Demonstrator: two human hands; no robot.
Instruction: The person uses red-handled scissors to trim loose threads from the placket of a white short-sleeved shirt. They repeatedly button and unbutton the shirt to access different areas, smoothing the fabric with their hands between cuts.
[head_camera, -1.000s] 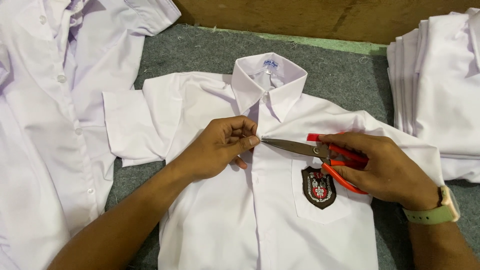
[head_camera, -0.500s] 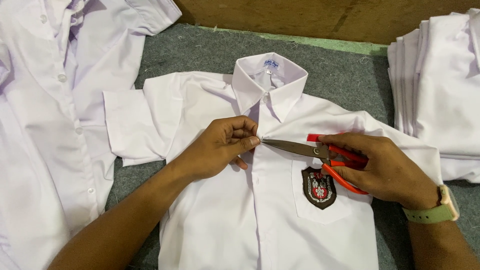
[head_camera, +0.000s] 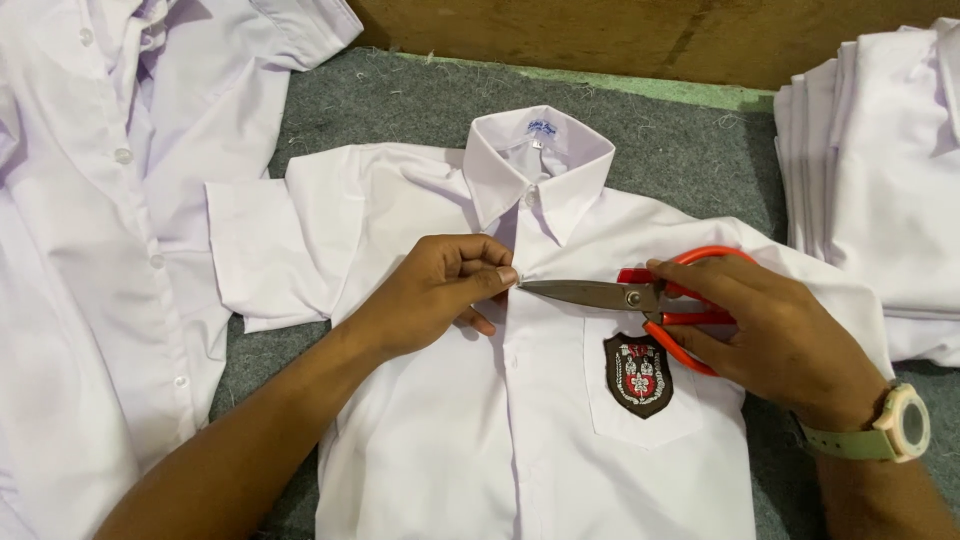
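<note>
White short-sleeved collared shirt (head_camera: 450, 440) lying flat on grey felt surface (head_camera: 400, 100). Left hand (head_camera: 440, 295) pinches its button placket; right hand (head_camera: 770, 330) grips red-handled steel scissors (head_camera: 640, 298), blade tips at the pinch.

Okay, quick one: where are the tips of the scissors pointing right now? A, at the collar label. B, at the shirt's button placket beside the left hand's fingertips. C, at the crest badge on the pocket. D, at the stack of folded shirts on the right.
B: the scissors, held in the right hand, have their blade tips at the placket, right by the left hand.
</note>
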